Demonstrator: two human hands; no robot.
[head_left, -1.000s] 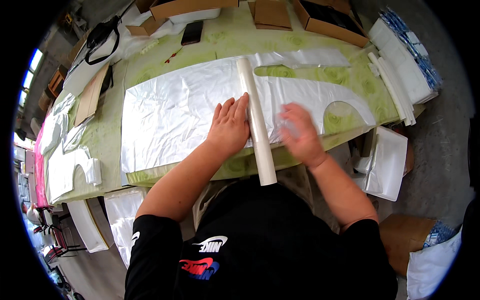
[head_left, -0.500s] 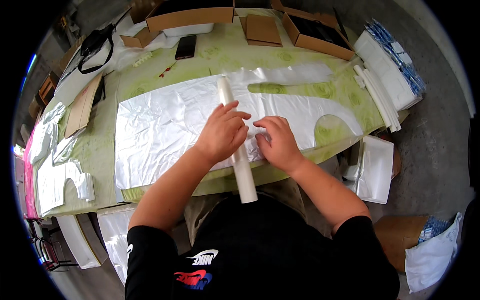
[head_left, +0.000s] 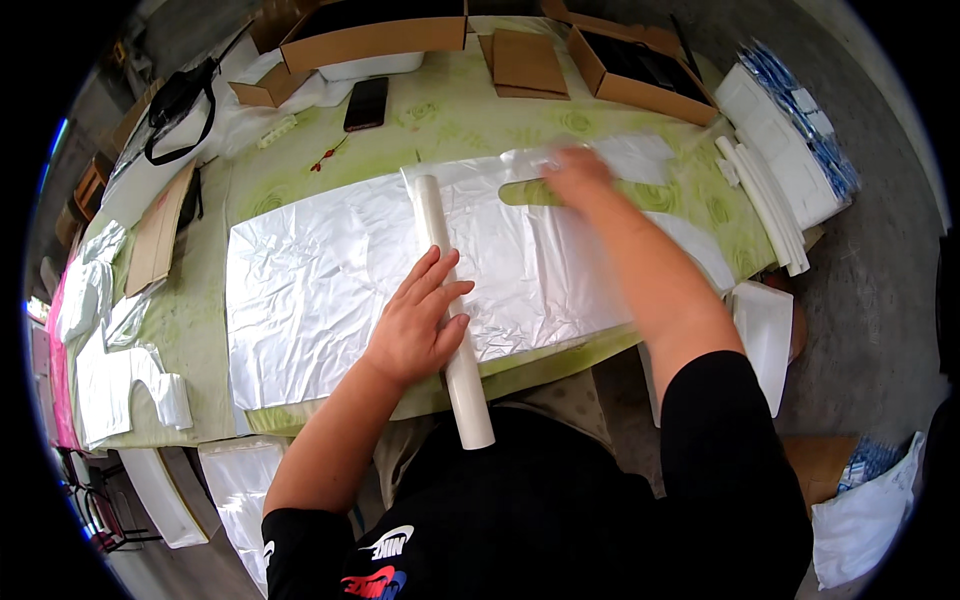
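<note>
Head view: the left hand [head_left: 420,320] lies on the tube [head_left: 465,390], its fingers long and loosely spread, the thumb apart from them; it is mostly open, laid over the tube rather than wrapped round it. The right hand [head_left: 578,175] is blurred, over the far strip of the sheet [head_left: 310,290], beside the end of a slot-shaped gap; how far its fingers are bent, and whether they pinch any film, I cannot tell. The tube, whitish and smooth, lies across the sheet, far end on the film, near end jutting past the table edge toward the person's black shirt [head_left: 560,510]. The sheet, white and wrinkled, is spread flat on the green patterned tablecloth [head_left: 460,115]; the right forearm crosses above it and hides some of its right part. Beyond it lie a dark phone [head_left: 366,104], a red cord [head_left: 322,160] and folded cardboard [head_left: 527,65], with an open box [head_left: 635,82] to the right of the cardboard. White rods [head_left: 768,210] lie along the table's right side, next to a white stack [head_left: 790,150] topped with blue packets [head_left: 795,95]. At left are a black pouch [head_left: 178,102], a brown board [head_left: 158,235] and white bags [head_left: 108,385].
</note>
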